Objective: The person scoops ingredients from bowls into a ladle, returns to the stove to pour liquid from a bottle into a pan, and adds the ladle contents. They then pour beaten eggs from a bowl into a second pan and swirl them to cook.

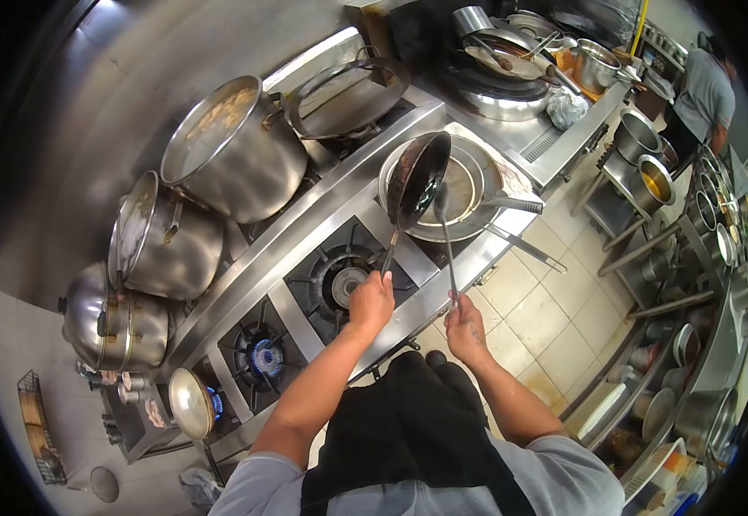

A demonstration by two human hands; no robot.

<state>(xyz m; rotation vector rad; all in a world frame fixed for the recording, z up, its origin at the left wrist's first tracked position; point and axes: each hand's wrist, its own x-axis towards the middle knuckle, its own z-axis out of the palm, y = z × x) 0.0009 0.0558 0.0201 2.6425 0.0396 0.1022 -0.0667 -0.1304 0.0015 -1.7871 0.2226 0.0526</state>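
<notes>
My left hand [371,303] is closed around the handle of a dark frying pan [413,185]. The pan is tipped steeply on its side above a wide metal basin [389,182] at the end of the stove. My right hand [467,329] grips the long handle of a ladle [445,225], its head beside the tilted pan and over the basin. A pan or strainer with a ribbed handle [516,204] rests on the basin, its inside partly hidden by the frying pan. Below my left hand is a gas burner [350,285] with no visible flame.
Large stockpots [245,163] stand along the back of the stove. A lit burner [265,357] and a light-coloured pan [191,404] over flame are at the left. A wok station [503,103] is at the far end. Another person [705,95] stands beyond shelves of pots [636,138].
</notes>
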